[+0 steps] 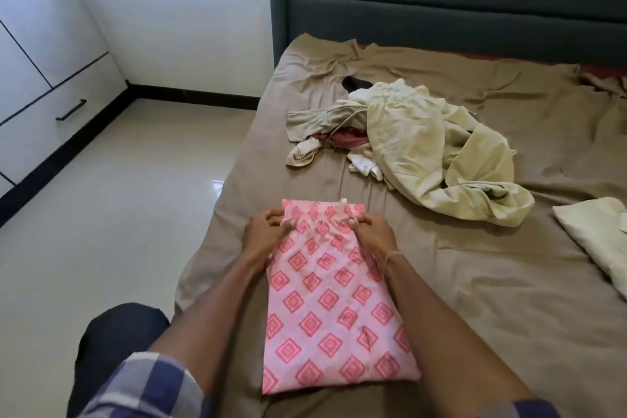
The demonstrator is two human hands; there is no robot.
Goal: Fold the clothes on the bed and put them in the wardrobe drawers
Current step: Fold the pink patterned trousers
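Early in the task: both the left hand [263, 234] and right hand [371, 236] pinch the far edge of a half-folded pink garment [332, 309] on the bed [475, 282]; a pile of clothes [424, 153] waits unfolded, wardrobe drawer [51, 125] closed.

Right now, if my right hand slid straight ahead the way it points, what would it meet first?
Beyond the pink garment your right hand pinches, likely the crumpled pale cloth at the left edge of the pile; depth unclear.
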